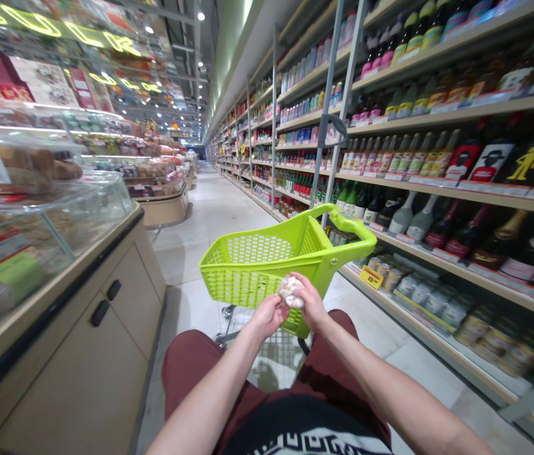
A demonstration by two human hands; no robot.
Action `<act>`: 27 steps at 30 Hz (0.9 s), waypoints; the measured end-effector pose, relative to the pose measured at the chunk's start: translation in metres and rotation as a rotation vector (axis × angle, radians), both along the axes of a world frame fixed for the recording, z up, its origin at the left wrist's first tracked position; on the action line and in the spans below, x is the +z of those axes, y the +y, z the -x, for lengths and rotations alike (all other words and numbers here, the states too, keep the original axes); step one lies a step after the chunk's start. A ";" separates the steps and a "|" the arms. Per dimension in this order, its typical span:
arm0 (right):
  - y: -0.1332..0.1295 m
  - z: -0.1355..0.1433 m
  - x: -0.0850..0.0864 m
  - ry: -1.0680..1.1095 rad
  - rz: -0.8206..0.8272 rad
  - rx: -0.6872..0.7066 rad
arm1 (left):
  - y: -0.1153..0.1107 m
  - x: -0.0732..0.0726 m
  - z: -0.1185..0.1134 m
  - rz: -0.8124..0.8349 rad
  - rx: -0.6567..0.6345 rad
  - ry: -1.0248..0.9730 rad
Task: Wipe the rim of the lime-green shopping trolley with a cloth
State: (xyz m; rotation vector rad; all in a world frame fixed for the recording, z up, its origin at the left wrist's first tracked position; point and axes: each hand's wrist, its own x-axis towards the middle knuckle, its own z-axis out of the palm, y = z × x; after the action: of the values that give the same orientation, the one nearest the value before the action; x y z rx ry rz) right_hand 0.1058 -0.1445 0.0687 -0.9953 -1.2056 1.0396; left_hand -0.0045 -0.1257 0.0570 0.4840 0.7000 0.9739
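A small, whitish, crinkled bag with reddish specks (291, 292) is held up between my two hands; its contents are too small to make out. My right hand (311, 303) wraps round its right side. From the lower left, the fingers of my left hand (269, 314) pinch its edge. Just beyond my hands is a bright green shopping cart (236, 287) with a perforated plastic basket, turned sideways. Its handle (354, 230) points to the right, towards the shelves. No goods show inside the part of the basket that I can see.
On the right runs a long shelf wall (418, 183) with bottles and cans. A yellow price tag (371, 277) sticks out low down. To the left stands a wooden counter (77, 354) with glass-fronted bulk food bins (81, 221). A tiled aisle (205, 202) stretches away between them.
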 end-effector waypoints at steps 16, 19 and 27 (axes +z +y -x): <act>0.001 0.011 -0.018 -0.588 -0.192 0.025 | -0.005 0.006 0.011 -0.105 -0.050 -0.082; 0.007 0.003 -0.019 -0.368 -0.088 0.134 | -0.004 0.006 0.015 -0.150 -0.012 -0.040; -0.004 -0.019 0.003 -0.787 -0.347 0.296 | 0.004 0.008 0.034 -0.286 -0.407 0.106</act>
State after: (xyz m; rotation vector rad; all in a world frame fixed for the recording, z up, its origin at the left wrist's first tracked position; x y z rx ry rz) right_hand 0.1246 -0.1481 0.0715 -0.9911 -2.1483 0.6140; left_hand -0.0384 -0.1213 0.0645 0.8972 0.5291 0.6670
